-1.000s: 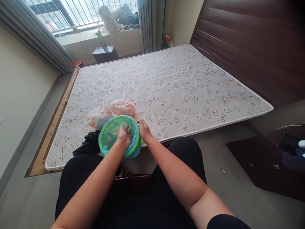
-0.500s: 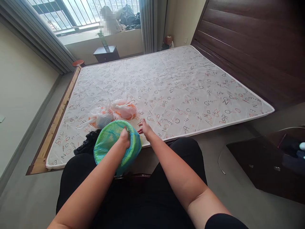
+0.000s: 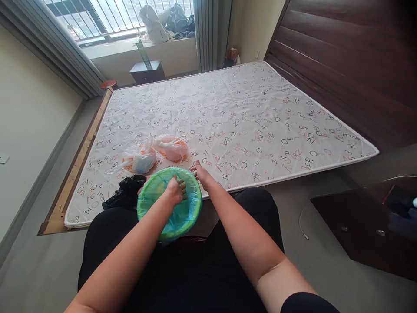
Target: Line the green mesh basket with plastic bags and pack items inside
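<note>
A round green bin [image 3: 142, 208] with a thin blue-green plastic bag lining it is held between my knees, its mouth tilted up toward me. My left hand [image 3: 176, 191] reaches inside the mouth, fingers spread near the inner right wall, with nothing seen in them. Just outside the right rim is my right hand [image 3: 202, 174], fingers stretched out and apart; whether they touch the bin I cannot tell. A crumpled black plastic bag [image 3: 122, 193] lies to the bin's left. Beyond it are two tied, filled plastic bags, a bluish-white one [image 3: 145, 161] and a pink-orange one [image 3: 174, 148].
A bare mattress [image 3: 234, 126] printed with letters spreads out ahead, on a wooden bed frame [image 3: 83, 158]. A dark headboard [image 3: 339, 52] rises at the right. At lower right is a dark panel-like surface [image 3: 358, 226] with a white cable [image 3: 301, 221]. A nightstand [image 3: 148, 74] stands by the window.
The bin has shifted right and turned so its mouth faces me more. My left hand has come away from the right rim, and its fingers now show spread inside.
</note>
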A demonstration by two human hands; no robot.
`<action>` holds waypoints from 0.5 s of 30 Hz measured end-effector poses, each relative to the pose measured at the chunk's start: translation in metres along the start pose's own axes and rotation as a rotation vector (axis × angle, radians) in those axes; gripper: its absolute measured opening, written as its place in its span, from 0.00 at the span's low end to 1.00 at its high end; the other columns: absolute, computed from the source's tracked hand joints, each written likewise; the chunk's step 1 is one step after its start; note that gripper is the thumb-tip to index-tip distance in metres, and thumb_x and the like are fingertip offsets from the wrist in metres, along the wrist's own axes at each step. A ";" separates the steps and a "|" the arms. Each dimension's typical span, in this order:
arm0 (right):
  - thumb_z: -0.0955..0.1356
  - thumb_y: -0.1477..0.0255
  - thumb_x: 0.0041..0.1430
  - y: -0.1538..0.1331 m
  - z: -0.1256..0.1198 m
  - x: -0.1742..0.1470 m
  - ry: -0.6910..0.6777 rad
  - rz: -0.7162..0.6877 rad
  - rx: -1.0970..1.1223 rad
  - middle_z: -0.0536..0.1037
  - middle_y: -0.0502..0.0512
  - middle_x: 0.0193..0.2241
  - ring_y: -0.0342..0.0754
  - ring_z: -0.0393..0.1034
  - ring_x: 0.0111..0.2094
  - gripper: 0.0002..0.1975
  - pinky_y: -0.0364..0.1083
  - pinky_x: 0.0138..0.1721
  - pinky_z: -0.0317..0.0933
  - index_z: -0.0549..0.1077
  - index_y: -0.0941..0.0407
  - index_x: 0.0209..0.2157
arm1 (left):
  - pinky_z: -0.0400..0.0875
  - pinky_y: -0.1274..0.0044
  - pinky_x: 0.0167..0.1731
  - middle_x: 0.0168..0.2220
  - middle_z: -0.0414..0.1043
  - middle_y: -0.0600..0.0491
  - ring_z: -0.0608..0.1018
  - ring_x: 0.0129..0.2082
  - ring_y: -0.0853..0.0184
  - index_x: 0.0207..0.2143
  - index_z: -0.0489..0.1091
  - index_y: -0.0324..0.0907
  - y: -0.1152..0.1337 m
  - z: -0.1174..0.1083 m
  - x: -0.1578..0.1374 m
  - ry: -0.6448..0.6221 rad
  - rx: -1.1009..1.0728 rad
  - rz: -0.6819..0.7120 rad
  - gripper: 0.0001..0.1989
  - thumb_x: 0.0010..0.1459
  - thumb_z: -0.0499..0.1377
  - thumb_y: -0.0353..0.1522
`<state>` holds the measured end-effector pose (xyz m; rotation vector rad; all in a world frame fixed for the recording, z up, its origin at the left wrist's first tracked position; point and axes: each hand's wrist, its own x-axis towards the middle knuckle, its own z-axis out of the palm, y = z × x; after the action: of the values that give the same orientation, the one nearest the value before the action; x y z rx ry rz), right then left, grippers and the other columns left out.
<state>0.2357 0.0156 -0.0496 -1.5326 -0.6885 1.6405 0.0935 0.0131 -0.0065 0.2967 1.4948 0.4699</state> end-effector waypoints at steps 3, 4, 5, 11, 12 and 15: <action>0.52 0.44 0.71 -0.003 -0.001 -0.002 -0.010 0.025 0.036 0.80 0.57 0.34 0.50 0.74 0.34 0.35 0.47 0.37 0.68 0.75 0.57 0.43 | 0.55 0.46 0.67 0.64 0.68 0.34 0.66 0.68 0.42 0.62 0.67 0.40 0.000 -0.002 0.000 0.012 0.074 -0.028 0.33 0.70 0.42 0.53; 0.53 0.43 0.71 -0.004 -0.001 -0.004 -0.015 0.032 0.034 0.80 0.57 0.33 0.50 0.74 0.34 0.35 0.46 0.37 0.68 0.75 0.57 0.42 | 0.51 0.47 0.68 0.66 0.66 0.34 0.64 0.69 0.43 0.63 0.66 0.39 0.000 -0.002 0.000 0.009 0.087 -0.041 0.34 0.70 0.42 0.52; 0.53 0.43 0.71 -0.005 -0.001 -0.005 -0.016 0.040 0.032 0.80 0.57 0.33 0.50 0.74 0.34 0.34 0.46 0.36 0.68 0.75 0.57 0.42 | 0.50 0.48 0.69 0.67 0.64 0.34 0.64 0.70 0.43 0.65 0.64 0.38 0.000 -0.002 0.000 0.001 0.091 -0.054 0.34 0.71 0.41 0.51; 0.63 0.47 0.67 -0.012 -0.002 -0.017 -0.128 -0.195 -0.223 0.81 0.57 0.40 0.51 0.75 0.41 0.25 0.47 0.42 0.67 0.74 0.56 0.39 | 0.69 0.56 0.60 0.64 0.68 0.36 0.70 0.66 0.47 0.64 0.64 0.40 0.002 -0.006 0.006 -0.019 0.133 0.024 0.30 0.72 0.43 0.49; 0.66 0.49 0.65 -0.014 -0.003 -0.020 -0.111 -0.247 -0.322 0.81 0.57 0.42 0.52 0.74 0.44 0.23 0.47 0.44 0.66 0.74 0.56 0.40 | 0.71 0.57 0.58 0.62 0.71 0.36 0.73 0.63 0.47 0.62 0.66 0.40 0.003 -0.008 0.007 -0.033 0.210 0.057 0.28 0.72 0.45 0.48; 0.71 0.58 0.62 -0.019 -0.005 -0.026 -0.031 -0.341 -0.564 0.80 0.59 0.47 0.53 0.73 0.47 0.17 0.48 0.48 0.65 0.74 0.56 0.44 | 0.73 0.60 0.53 0.51 0.78 0.38 0.77 0.55 0.47 0.54 0.73 0.37 0.011 -0.017 0.011 -0.112 0.503 0.177 0.22 0.70 0.55 0.44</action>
<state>0.2436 0.0040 -0.0204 -1.6478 -1.4340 1.2705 0.0753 0.0259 -0.0123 0.8418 1.4677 0.2042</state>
